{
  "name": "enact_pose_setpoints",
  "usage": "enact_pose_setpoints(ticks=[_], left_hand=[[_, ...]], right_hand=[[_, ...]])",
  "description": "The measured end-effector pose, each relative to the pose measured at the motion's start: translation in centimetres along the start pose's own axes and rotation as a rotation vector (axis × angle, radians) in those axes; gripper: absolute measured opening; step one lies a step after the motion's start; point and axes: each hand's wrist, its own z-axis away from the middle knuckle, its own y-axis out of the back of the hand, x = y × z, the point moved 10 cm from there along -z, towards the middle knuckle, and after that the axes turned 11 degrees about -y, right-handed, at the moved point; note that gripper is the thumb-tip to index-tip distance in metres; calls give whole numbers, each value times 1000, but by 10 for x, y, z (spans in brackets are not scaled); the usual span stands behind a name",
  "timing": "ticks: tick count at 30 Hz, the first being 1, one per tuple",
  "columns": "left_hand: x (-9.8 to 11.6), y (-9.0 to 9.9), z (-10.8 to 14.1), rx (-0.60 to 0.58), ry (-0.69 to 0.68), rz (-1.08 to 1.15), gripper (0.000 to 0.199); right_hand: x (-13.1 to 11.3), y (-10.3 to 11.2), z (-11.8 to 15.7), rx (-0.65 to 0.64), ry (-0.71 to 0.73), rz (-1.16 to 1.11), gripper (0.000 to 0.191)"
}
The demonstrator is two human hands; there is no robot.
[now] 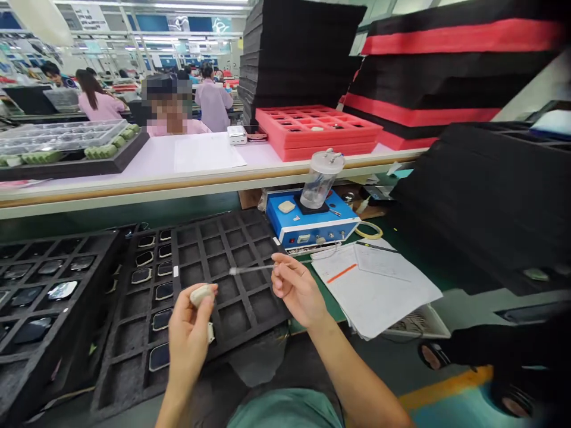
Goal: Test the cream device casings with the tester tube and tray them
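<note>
My left hand [190,327] is closed around a small cream-coloured rounded piece [200,295], held up between thumb and fingers. A second pale piece [210,333] shows just beside that hand, partly hidden by it. My right hand [300,290] pinches a thin rod-like tube [252,270] with a clear, wider tip pointing left, above the cream piece and apart from it. Under both hands lies a black foam tray [218,282] with square pockets. To its left, a similar tray [127,342] holds several dark-screened watch bodies [143,258].
Behind the tray stands a blue box [312,229] with a clear jar [322,181] on top. Papers [375,285] lie at right. A shelf [214,193] crosses ahead, bearing red foam trays [319,134] and black foam stacks [294,59]. Another watch tray [40,297] is far left. People sit beyond.
</note>
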Motion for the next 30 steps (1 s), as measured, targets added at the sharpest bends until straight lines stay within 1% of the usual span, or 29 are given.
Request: enact_pose_setpoints(ticks=[3,4,6,9,12,17,20,25,28,30], left_hand=[[14,-31,3,-49,-42,51,38],[16,-38,4,-55,-44,72,36],[16,-46,5,-41,-54,106,33],[12,-49,10,-17,-68,112,29],[5,-51,17,-36,-57,112,27],[3,-59,24,-85,-53,162,22],[2,-65,26,-119,-41,200,23],[-3,-72,29,-173,21,233,28],[-6,-73,31,-181,43,246,31],[-7,-74,33,-183,46,270,29]], right_hand=[[11,-2,0,52,35,63,33],[13,-1,0,61,41,82,31],[16,2,-1,72,35,113,30],[20,8,-3,84,23,132,30],[22,10,-5,86,42,152,30],[21,5,-5,98,126,316,25],[19,0,-3,107,168,366,22],[20,-2,-1,110,185,377,17],[22,0,0,116,197,357,16],[23,0,0,112,207,348,16]])
